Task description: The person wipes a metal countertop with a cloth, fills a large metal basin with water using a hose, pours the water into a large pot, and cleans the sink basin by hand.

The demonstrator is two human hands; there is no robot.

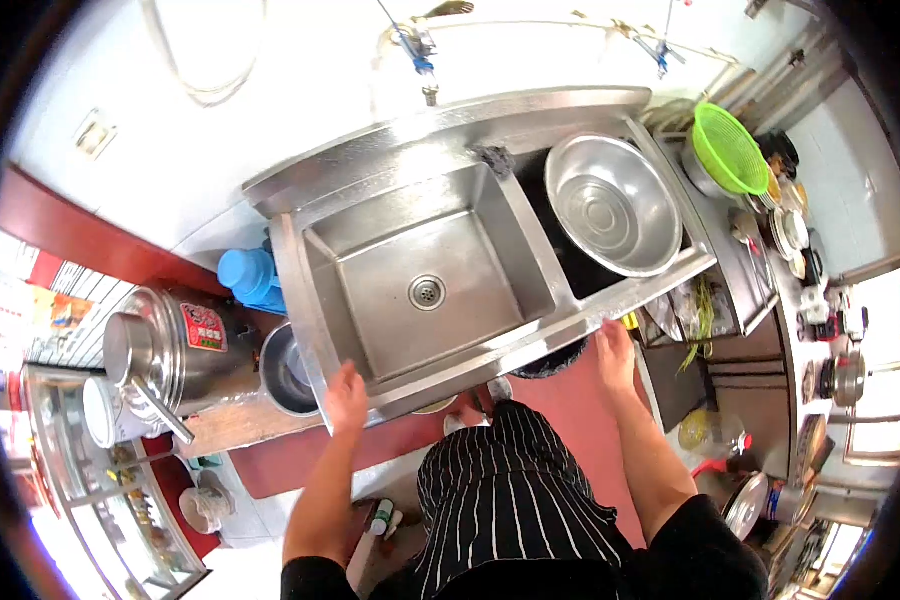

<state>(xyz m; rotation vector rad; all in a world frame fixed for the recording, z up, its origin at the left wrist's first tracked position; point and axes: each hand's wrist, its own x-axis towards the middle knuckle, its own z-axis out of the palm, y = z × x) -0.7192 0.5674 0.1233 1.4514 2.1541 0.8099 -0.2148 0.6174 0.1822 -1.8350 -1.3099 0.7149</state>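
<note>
A stainless steel sink (440, 365) stands in front of me, with a bare basin (410, 290) and a round drain (427, 292) in it. My left hand (346, 400) is at the sink's front left corner, fingers stretched forward and holding nothing. Near the front rim on the right is my right hand (616, 352), its fingers extended and nothing in them. Whether either hand touches the rim I cannot tell. A large metal bowl (610, 205) rests over the right-hand compartment. On the divider's back end lies a dark scouring pad (494, 159).
A tap (427, 75) hangs above the sink. To the left are a blue plastic jug (250, 277), a metal basin (288, 372) and a big steel pot (185, 335). A green colander (728, 150) sits on the right counter. Below the sink's front shows a black-lined bin (553, 361).
</note>
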